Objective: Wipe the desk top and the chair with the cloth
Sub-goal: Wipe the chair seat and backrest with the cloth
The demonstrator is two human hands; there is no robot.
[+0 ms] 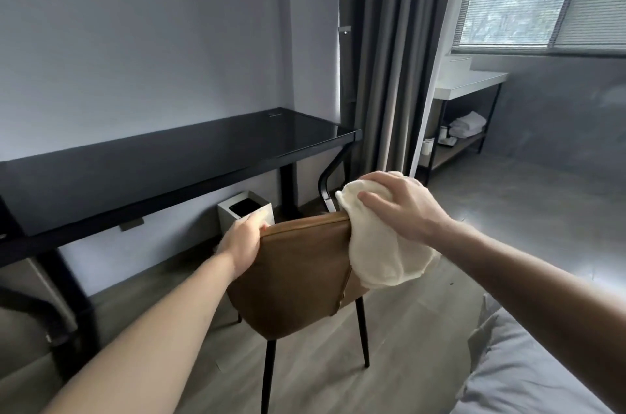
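A brown leather chair (298, 274) on thin black legs stands in front of me with its back toward me. My left hand (242, 240) grips the top left corner of the backrest. My right hand (399, 207) holds a cream cloth (379, 254) against the top right corner of the backrest, and the cloth drapes down over that edge. The black glossy desk top (162, 162) runs along the wall beyond the chair, bare of objects.
A small white bin (247, 210) stands on the floor under the desk by a desk leg. Grey curtains (389, 57) hang to the right of the desk. A white shelf unit (464, 115) with folded towels stands under the window. Grey bedding (528, 369) lies at bottom right.
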